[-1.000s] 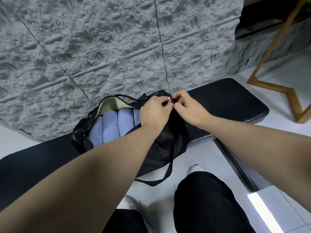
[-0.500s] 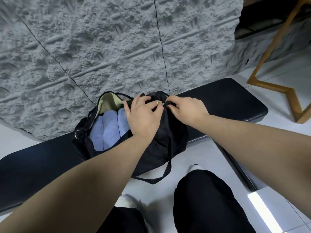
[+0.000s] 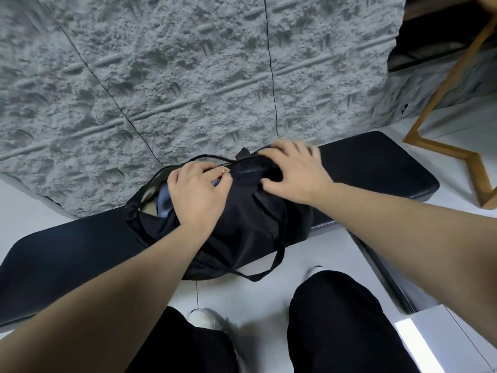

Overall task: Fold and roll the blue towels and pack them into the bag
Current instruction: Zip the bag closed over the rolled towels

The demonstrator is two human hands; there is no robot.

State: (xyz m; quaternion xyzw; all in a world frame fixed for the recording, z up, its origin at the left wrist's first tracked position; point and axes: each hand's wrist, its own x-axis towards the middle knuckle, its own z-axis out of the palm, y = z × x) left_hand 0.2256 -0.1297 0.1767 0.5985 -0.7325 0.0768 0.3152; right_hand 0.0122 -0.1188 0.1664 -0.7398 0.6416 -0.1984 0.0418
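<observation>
Head view, bag: black duffel bag (image 3: 236, 227) lies across a black padded bench (image 3: 376, 168), against a grey textured wall panel (image 3: 188, 76).
Head view, zipper: closed run shows under the right hand; a small metallic pull (image 3: 223, 170) sits at the left fingertips; the mouth is open to the left of it.
Head view, towels: rolled blue towels (image 3: 165, 196) are inside the bag, only a sliver showing in the gap beside the pale lining (image 3: 150, 189).
Head view, left hand (image 3: 199, 195): fingers curled at the pull and the bag edge; looks like a pinch on the pull, though blur hides the actual contact.
Head view, right hand (image 3: 293, 170): fingers curled over the zipped end, bunching fabric and holding the bag down.
Risk, snag: towel bulges close to the open teeth; terry or lining could catch in the slider, likely if it is pulled fast.
Risk, shift: bag overhangs the bench front; with a slack right grip it could slide forward.
Risk, strap: a loose strap loop (image 3: 269, 267) hangs off the edge, could drag.
</observation>
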